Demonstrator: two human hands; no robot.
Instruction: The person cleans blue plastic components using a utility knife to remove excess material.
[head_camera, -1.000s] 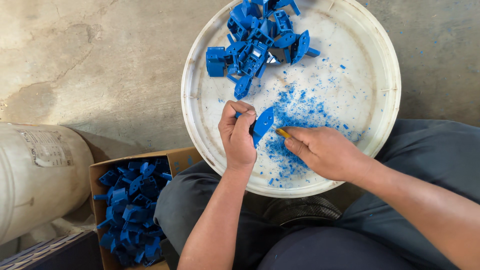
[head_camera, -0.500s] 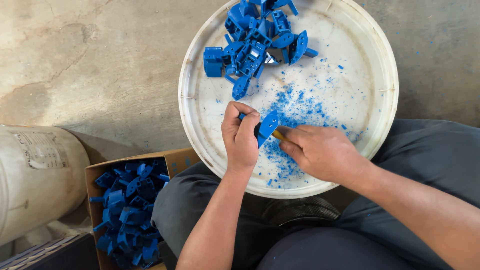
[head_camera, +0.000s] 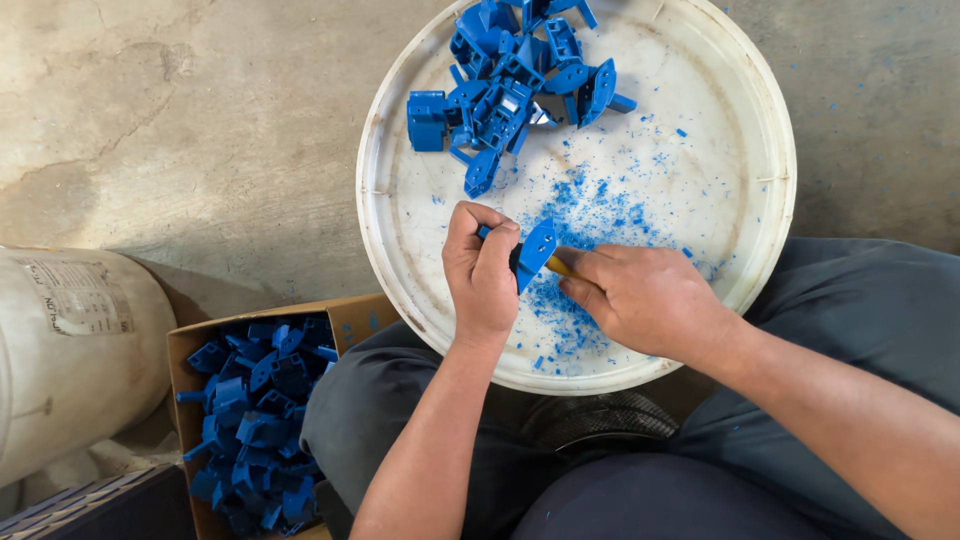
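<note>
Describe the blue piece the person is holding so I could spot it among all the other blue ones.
Find the big round white tray resting against the person's knees. A heap of blue plastic parts lies at its far rim, but the held blue part is nearer, over the blue shavings. It alone is pinched in the left hand, with the right hand pressing a small tool against it.

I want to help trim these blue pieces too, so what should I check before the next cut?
1. Left hand grips the blue piece firmly: ok.
2. Right hand holds the tool: ok, though its blade is hidden.
3. Fingers out of the blade's way: cannot tell.
4. Work is over the white tray, so shavings land inside: ok.
5. More pieces waiting in the pile: ok.
6. Cardboard box close by the left knee: ok.
</note>
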